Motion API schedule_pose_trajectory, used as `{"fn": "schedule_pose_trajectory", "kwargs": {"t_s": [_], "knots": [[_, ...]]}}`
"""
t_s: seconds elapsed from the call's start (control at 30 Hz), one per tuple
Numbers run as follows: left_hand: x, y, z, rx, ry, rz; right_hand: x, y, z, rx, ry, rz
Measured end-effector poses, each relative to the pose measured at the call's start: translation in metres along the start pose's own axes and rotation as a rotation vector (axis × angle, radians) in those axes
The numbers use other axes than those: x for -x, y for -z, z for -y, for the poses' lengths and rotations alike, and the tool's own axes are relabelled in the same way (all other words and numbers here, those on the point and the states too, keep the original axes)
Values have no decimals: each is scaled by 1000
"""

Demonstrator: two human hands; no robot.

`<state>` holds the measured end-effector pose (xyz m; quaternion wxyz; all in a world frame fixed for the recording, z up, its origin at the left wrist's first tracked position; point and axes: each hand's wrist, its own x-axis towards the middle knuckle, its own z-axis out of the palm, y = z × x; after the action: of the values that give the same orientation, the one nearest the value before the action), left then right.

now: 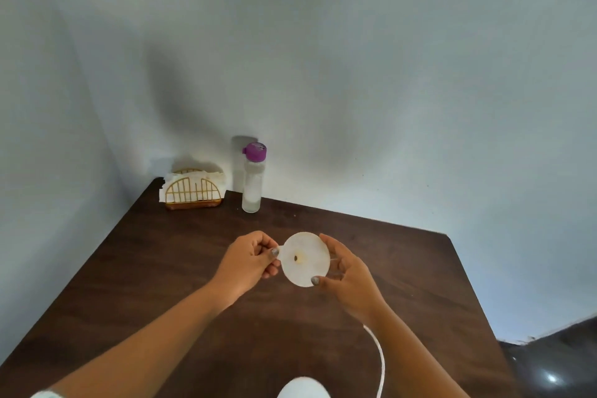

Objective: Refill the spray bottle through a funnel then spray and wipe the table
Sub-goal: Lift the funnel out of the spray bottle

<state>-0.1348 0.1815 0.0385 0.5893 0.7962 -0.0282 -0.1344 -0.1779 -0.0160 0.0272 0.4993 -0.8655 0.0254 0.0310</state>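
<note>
Dark brown wood forms the table [161, 268]. We judge the step in hand as seating the funnel [305, 260], held mouth-up over the table's middle. The next move calls for the purple-capped bottle [252, 187], upright at the far edge beside the napkin holder [193, 192]. The left hand [250, 262] pinches the funnel's rim tab. The right hand [349, 271] curls round the opposite rim, perhaps also gripping a clear vessel hidden beneath. A white cord [379, 355] near our right forearm could snag.

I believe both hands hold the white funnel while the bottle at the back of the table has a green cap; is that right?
Not quite: the head view shows the cap on the bottle is purple, not green. The left hand and right hand do hold the white funnel.
</note>
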Motion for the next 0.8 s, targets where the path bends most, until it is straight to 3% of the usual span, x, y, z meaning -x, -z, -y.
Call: {"fn": "schedule_pose_trajectory", "kwargs": {"t_s": [0.33,0.8], "knots": [[-145,-17,38,-22,54,-91,-136,-5,-56,17,-60,-128],[-219,-29,87,-73,78,-214,-216,-41,-105,24,-71,-195]]}}
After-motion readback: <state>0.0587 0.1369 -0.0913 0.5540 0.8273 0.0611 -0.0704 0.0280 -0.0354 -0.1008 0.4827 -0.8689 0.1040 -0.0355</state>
